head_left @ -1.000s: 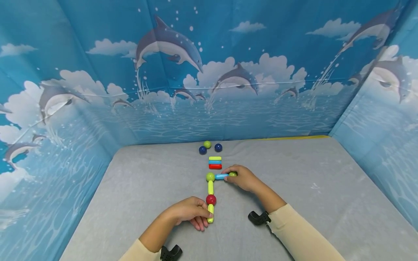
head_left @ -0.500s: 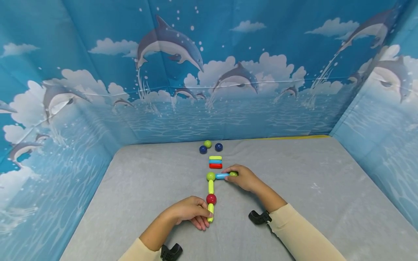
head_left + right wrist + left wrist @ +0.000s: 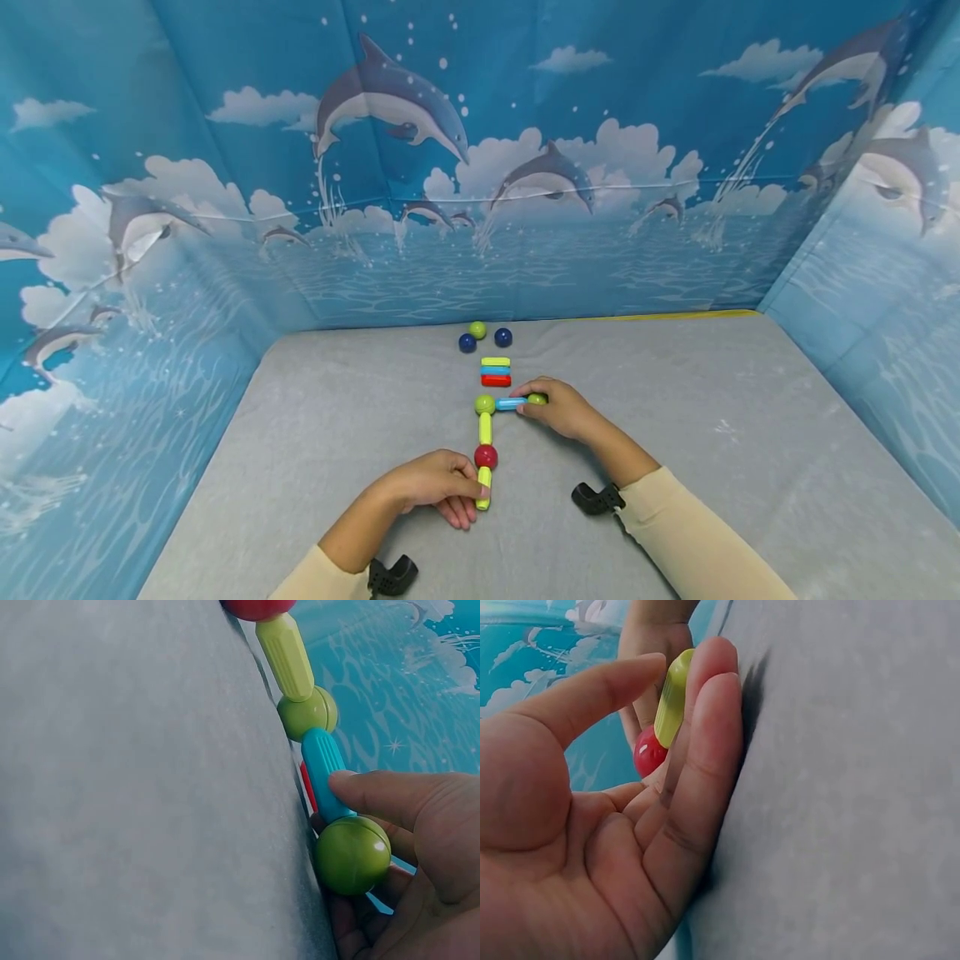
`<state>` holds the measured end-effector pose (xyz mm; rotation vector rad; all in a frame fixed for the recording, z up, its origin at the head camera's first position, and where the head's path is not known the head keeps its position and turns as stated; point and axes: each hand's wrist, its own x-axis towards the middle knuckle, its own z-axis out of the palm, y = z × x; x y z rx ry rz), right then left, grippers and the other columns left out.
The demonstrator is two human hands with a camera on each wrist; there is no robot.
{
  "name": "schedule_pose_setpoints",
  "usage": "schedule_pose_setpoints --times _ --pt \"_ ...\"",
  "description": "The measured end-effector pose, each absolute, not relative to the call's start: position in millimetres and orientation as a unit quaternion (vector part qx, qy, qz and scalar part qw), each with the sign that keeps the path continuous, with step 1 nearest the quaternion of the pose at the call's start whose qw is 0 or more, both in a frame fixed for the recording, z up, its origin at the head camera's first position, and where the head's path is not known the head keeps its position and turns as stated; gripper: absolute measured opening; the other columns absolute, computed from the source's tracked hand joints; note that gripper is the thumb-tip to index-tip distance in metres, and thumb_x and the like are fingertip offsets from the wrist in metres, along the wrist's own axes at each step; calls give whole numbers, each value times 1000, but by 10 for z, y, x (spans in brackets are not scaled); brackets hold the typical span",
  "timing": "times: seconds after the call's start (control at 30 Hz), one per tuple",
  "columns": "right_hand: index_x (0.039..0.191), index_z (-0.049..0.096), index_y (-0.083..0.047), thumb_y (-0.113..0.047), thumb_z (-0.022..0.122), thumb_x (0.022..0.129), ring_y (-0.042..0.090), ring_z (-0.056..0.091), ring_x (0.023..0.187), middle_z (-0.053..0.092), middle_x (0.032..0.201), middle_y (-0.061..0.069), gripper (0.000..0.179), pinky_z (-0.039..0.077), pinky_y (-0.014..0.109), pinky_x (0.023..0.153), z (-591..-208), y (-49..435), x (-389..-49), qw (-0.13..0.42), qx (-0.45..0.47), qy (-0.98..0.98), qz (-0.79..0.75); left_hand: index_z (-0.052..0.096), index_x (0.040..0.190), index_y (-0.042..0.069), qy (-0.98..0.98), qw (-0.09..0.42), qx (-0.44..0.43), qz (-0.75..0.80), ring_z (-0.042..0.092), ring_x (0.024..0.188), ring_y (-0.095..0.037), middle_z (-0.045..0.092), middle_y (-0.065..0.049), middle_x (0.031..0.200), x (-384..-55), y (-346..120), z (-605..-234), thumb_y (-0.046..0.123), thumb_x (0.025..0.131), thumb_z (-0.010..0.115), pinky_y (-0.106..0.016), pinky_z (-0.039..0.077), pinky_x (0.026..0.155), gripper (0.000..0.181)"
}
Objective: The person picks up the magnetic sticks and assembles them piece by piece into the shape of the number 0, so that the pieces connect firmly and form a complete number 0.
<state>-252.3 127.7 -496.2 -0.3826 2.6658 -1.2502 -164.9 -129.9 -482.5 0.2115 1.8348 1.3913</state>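
Observation:
A chain of balls and rods lies on the grey cloth. Its near end is a yellow-green rod, pinched between thumb and fingers of my left hand. That rod meets a red ball, followed by another yellow-green rod and a green ball. From this ball a blue rod runs rightward to a second green ball. My right hand holds the blue rod by thumb and fingers, with the second green ball inside its grasp, partly hidden in the head view.
Behind the chain lie three rods side by side: yellow-green, blue and red. Farther back sit a green ball and two dark blue balls, one left and one right. A dolphin-printed curtain borders the grey cloth.
Both hands keep their hold on the chain and hardly move. The head view shifts very slightly.

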Motion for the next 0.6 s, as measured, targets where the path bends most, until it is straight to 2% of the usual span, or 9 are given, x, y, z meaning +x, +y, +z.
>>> schedule_pose_setpoints --times 0.33,0.47,0.6 --pt "111 76 -24 -23 71 95 28 57 125 67 127 5 17 42 55 109 -4966 1275 -2520 88 -128 893 -423 65 93 5 735 398 79 544 70 59 -14 71 -6 73 -1688 -1378 -4811 26 93 72 -27 59 55 22" --pt "111 76 -23 -22 71 95 29 57 125 67 127 6 16 42 55 109 -4973 1281 -2516 87 -128 893 -423 65 98 3 748 375 88 541 70 63 -14 72 -7 79 -1738 -1445 -4794 24 92 72 -28 60 59 23" --pt "111 76 -23 -22 71 95 28 57 124 67 126 6 17 42 54 109 -4978 1282 -2517 85 -128 893 -423 64 105 1 764 332 99 544 69 75 -15 72 -9 88 -1815 -1517 -4777 18 92 71 -30 60 67 23"
